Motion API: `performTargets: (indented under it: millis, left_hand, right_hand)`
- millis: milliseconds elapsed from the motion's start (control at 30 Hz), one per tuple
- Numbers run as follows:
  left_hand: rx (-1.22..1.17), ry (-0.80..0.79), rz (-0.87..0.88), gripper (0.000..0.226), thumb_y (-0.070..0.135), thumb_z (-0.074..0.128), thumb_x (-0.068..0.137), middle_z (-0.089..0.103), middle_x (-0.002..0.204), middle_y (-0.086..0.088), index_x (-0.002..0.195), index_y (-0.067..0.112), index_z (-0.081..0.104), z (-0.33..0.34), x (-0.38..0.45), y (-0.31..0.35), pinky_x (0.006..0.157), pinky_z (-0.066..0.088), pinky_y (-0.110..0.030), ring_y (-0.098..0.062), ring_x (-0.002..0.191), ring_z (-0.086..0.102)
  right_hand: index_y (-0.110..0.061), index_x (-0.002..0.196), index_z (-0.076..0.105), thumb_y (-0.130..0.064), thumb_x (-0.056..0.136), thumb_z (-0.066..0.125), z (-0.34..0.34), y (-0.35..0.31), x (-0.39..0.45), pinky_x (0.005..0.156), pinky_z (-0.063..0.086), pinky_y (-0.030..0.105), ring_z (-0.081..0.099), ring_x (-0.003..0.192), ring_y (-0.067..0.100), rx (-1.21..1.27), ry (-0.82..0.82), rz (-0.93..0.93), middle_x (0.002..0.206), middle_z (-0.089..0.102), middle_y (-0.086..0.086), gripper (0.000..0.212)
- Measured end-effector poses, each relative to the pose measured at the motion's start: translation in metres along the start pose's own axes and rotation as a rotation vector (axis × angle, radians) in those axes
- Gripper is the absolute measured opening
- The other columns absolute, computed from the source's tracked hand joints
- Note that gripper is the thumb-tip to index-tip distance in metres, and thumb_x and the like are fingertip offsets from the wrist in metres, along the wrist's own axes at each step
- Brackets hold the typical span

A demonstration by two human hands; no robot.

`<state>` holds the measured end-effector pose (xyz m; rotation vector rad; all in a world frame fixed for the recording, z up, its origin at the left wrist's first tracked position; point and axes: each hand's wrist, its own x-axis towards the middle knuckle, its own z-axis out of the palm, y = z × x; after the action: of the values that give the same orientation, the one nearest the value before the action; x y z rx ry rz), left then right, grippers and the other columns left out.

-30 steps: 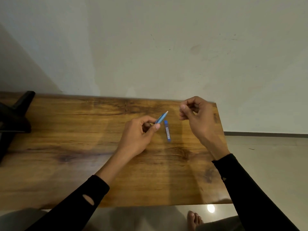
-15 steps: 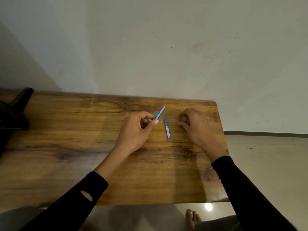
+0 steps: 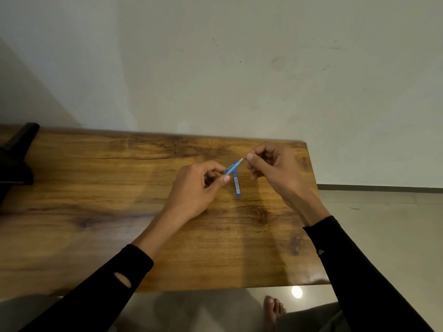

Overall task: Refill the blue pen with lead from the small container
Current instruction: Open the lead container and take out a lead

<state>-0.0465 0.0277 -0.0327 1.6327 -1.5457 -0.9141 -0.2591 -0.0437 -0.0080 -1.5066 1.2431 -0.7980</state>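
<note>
My left hand (image 3: 196,185) grips the blue pen (image 3: 232,167) above the wooden table (image 3: 119,212), with the pen's pale end tilted up and to the right. My right hand (image 3: 273,168) is raised beside it, thumb and forefinger pinched together right at that pale end; whatever they pinch is too thin to make out. The small blue lead container (image 3: 236,184) lies flat on the table just below the pen, between the two hands, pointing toward me.
A dark object (image 3: 14,156) stands at the table's left edge. The table's right edge and front edge are close to my arms. A wall rises behind the table. A bare foot (image 3: 273,307) rests on the glossy floor below.
My right hand has lifted off the table and come left to the pen's pale end, fingers pinched. The left hand with the pen and the container have stayed put.
</note>
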Motion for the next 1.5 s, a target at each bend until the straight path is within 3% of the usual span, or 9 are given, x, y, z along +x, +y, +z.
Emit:
performTargets:
  millis: [467, 567, 633, 767, 900, 1033, 1233, 1367, 1500]
  left_hand:
    - [0.081, -0.002, -0.034, 0.021, 0.038, 0.078, 0.099, 0.070, 0.083, 0.019, 0.119, 0.033, 0.082, 0.000, 0.001, 0.001, 0.075, 0.059, -0.032, 0.002, 0.080, 0.066]
    - [0.132, 0.053, -0.063, 0.022, 0.039, 0.080, 0.098, 0.065, 0.078, 0.024, 0.119, 0.031, 0.082, -0.002, 0.002, -0.001, 0.072, 0.054, -0.027, 0.007, 0.076, 0.062]
    - [0.194, 0.087, -0.064, 0.022, 0.039, 0.081, 0.097, 0.063, 0.076, 0.026, 0.117, 0.031, 0.082, -0.004, 0.003, -0.001, 0.069, 0.050, -0.023, 0.010, 0.072, 0.059]
    - [0.320, 0.099, -0.042, 0.021, 0.040, 0.081, 0.097, 0.079, 0.098, 0.012, 0.116, 0.031, 0.082, -0.005, 0.003, 0.000, 0.077, 0.060, -0.033, -0.006, 0.083, 0.070]
    - [0.475, 0.108, 0.016, 0.024, 0.037, 0.080, 0.098, 0.076, 0.111, 0.006, 0.120, 0.026, 0.080, -0.002, 0.002, -0.001, 0.077, 0.056, -0.033, -0.011, 0.089, 0.068]
    - [0.558, 0.093, 0.011, 0.034, 0.037, 0.078, 0.099, 0.071, 0.129, -0.001, 0.128, 0.021, 0.074, 0.000, 0.002, -0.003, 0.091, 0.062, -0.043, -0.021, 0.107, 0.074]
    - [0.568, 0.087, -0.022, 0.046, 0.048, 0.080, 0.095, 0.068, 0.131, -0.002, 0.132, 0.021, 0.071, 0.003, 0.005, -0.007, 0.088, 0.055, -0.035, -0.021, 0.108, 0.072]
    - [0.592, 0.086, -0.009, 0.046, 0.049, 0.078, 0.096, 0.067, 0.132, -0.003, 0.132, 0.021, 0.070, 0.003, 0.003, -0.005, 0.081, 0.046, -0.032, -0.025, 0.106, 0.073]
    - [0.603, 0.101, -0.005, 0.052, 0.055, 0.079, 0.093, 0.067, 0.130, -0.003, 0.131, 0.021, 0.071, 0.002, 0.003, -0.001, 0.079, 0.040, -0.029, -0.023, 0.105, 0.073]
  right_hand:
    - [-0.016, 0.094, 0.073, -0.019, 0.103, 0.072, -0.015, 0.003, 0.005, 0.059, 0.060, 0.029, 0.066, 0.065, 0.008, -0.128, 0.055, 0.046, 0.074, 0.071, -0.004, 0.010]
    - [-0.023, 0.083, 0.072, -0.020, 0.100, 0.076, -0.029, 0.008, 0.007, 0.063, 0.055, 0.031, 0.065, 0.067, 0.011, -0.370, 0.025, 0.070, 0.071, 0.070, -0.008, 0.018]
    - [-0.030, 0.077, 0.068, -0.024, 0.097, 0.079, -0.027, 0.011, 0.004, 0.062, 0.045, 0.022, 0.065, 0.072, 0.010, -0.595, -0.047, 0.097, 0.075, 0.070, -0.009, 0.024]
    - [-0.026, 0.078, 0.065, -0.021, 0.096, 0.080, -0.015, 0.016, 0.001, 0.058, 0.038, 0.022, 0.064, 0.077, 0.013, -0.738, -0.089, 0.103, 0.077, 0.066, -0.009, 0.023]
    - [-0.018, 0.077, 0.065, -0.016, 0.095, 0.080, -0.014, 0.014, -0.001, 0.055, 0.033, 0.021, 0.052, 0.068, -0.001, -0.798, -0.008, 0.086, 0.069, 0.057, -0.015, 0.024]
    - [-0.019, 0.075, 0.066, -0.016, 0.094, 0.081, -0.021, 0.007, 0.000, 0.064, 0.048, 0.025, 0.065, 0.068, 0.014, -0.708, 0.125, 0.129, 0.072, 0.065, -0.006, 0.024]
    - [-0.018, 0.080, 0.071, -0.015, 0.094, 0.081, -0.016, -0.006, -0.002, 0.078, 0.059, 0.036, 0.071, 0.081, 0.019, -0.653, 0.215, 0.095, 0.080, 0.072, 0.000, 0.019]
    - [-0.025, 0.080, 0.067, -0.021, 0.097, 0.079, 0.004, -0.009, -0.007, 0.056, 0.043, 0.005, 0.059, 0.067, 0.000, -0.663, 0.211, 0.066, 0.072, 0.063, -0.016, 0.022]
    - [-0.030, 0.078, 0.056, -0.034, 0.098, 0.074, 0.046, -0.003, -0.022, 0.047, 0.032, 0.015, 0.053, 0.061, 0.001, -0.796, 0.172, 0.008, 0.072, 0.058, -0.014, 0.028]
